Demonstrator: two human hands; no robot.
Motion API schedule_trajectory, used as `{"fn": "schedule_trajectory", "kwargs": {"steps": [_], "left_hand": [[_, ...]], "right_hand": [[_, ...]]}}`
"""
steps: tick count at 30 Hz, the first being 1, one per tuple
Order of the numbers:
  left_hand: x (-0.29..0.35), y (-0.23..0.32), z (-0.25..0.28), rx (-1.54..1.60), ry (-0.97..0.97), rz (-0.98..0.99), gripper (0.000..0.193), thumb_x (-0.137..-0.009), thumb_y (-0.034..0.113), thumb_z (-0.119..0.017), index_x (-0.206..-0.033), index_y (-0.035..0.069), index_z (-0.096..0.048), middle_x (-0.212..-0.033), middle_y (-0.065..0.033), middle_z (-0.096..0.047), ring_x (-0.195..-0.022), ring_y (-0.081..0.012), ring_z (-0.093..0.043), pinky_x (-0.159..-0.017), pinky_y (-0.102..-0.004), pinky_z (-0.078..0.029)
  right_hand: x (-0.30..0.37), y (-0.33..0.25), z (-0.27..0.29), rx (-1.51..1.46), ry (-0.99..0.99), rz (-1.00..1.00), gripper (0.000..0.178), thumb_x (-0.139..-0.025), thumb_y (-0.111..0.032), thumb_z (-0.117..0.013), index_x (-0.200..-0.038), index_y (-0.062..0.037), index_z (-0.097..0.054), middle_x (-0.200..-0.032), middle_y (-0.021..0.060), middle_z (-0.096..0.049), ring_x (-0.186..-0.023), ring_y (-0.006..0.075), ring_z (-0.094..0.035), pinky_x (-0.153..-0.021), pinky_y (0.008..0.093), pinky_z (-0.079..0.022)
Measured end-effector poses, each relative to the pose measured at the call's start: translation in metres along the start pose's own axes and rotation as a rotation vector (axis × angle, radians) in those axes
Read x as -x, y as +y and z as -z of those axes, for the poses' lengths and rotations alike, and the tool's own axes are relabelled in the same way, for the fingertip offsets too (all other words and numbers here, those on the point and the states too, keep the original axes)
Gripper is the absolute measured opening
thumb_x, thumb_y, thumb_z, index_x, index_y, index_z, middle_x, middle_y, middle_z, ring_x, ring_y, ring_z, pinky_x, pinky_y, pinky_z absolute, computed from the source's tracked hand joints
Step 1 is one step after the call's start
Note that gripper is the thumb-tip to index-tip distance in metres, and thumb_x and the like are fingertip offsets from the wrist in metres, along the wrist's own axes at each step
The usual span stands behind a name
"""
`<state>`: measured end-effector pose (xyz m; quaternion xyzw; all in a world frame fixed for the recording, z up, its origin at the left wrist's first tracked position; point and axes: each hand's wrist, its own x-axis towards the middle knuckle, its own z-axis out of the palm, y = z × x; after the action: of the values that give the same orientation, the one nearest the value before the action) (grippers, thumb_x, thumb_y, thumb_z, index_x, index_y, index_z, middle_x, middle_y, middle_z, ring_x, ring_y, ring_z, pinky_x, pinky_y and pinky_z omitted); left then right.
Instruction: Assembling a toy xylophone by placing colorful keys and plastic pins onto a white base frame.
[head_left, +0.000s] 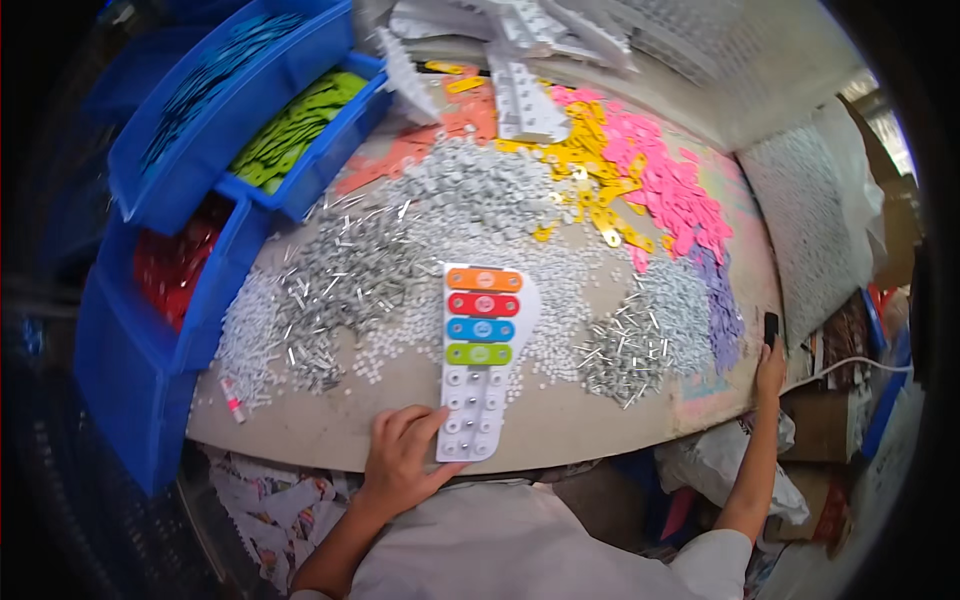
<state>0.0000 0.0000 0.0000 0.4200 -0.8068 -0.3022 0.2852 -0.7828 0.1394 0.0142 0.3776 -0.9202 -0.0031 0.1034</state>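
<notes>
My L hand (405,452) grips the white tray (458,410) by its lower L corner, thumb at bottom edge, fingers at side. Colored strips (483,305) sit just past my fingertips. R hand (769,372), well off to the R at bench (560,440) edge, holds a small black thing (771,328). Metal pins (345,260) lie beyond L hand.

The table (570,430) bears metal pins (350,262) — and pink pieces (680,197).

My left grip (403,458) holds the white plate (526,306) at its lower left corner; well right of the plate, my right grip (770,372) holds a black object (771,327).
</notes>
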Motion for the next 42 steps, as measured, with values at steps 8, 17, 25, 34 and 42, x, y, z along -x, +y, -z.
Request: {"fn": "schedule_trajectory", "kwargs": {"steps": [8,17,25,34,42], "left_hand": [[0.008,-0.013,0.008,0.021,0.021,-0.031,0.075,-0.071,0.030,-0.094,-0.131,0.006,-0.055,-0.118,-0.0111,-0.062,-0.111,-0.0292,-0.058,-0.097,-0.0470,-0.041],[0.011,-0.018,0.007,0.039,-0.042,-0.091,0.076,-0.068,0.028,-0.096,-0.127,0.007,-0.052,-0.121,-0.0135,-0.060,-0.112,-0.0326,-0.057,-0.099,-0.0499,-0.042],[0.011,-0.020,0.007,-0.033,-0.022,-0.139,0.082,-0.065,0.035,-0.097,-0.127,0.006,-0.052,-0.121,-0.0132,-0.059,-0.109,-0.0335,-0.057,-0.097,-0.0495,-0.044],[0.015,-0.023,0.000,0.034,0.098,-0.050,0.055,-0.098,0.042,-0.068,-0.131,0.001,-0.053,-0.122,-0.0172,-0.063,-0.111,-0.0385,-0.060,-0.098,-0.0529,-0.043],[0.013,-0.023,0.001,0.029,0.128,-0.013,0.043,-0.098,0.031,-0.067,-0.127,0.002,-0.056,-0.121,-0.0171,-0.064,-0.111,-0.0383,-0.060,-0.099,-0.0503,-0.043]], "right_hand": [[0.057,-0.257,0.080,-0.261,0.383,0.459,0.024,-0.100,-0.008,-0.061,-0.122,-0.0001,-0.067,-0.111,0.0183,-0.068,-0.103,0.0378,-0.063,-0.096,0.0449,-0.048],[0.145,-0.421,0.107,-0.380,0.249,0.826,0.014,-0.084,-0.002,-0.075,-0.097,-0.0029,-0.070,-0.092,0.0110,-0.067,-0.096,0.0320,-0.061,-0.086,0.0450,-0.046],[0.068,-0.450,0.068,-0.488,0.181,0.673,0.017,-0.087,-0.008,-0.074,-0.103,-0.0043,-0.074,-0.100,0.0120,-0.071,-0.098,0.0336,-0.062,-0.089,0.0442,-0.048],[0.023,-0.491,0.051,-0.451,0.079,0.638,0.019,-0.088,-0.008,-0.068,-0.107,-0.0072,-0.072,-0.103,0.0110,-0.070,-0.102,0.0326,-0.063,-0.089,0.0475,-0.049],[0.012,-0.515,0.031,-0.462,0.171,0.872,0.024,-0.082,-0.002,-0.068,-0.106,-0.0075,-0.069,-0.105,0.0110,-0.067,-0.105,0.0318,-0.062,-0.089,0.0467,-0.050]]}}
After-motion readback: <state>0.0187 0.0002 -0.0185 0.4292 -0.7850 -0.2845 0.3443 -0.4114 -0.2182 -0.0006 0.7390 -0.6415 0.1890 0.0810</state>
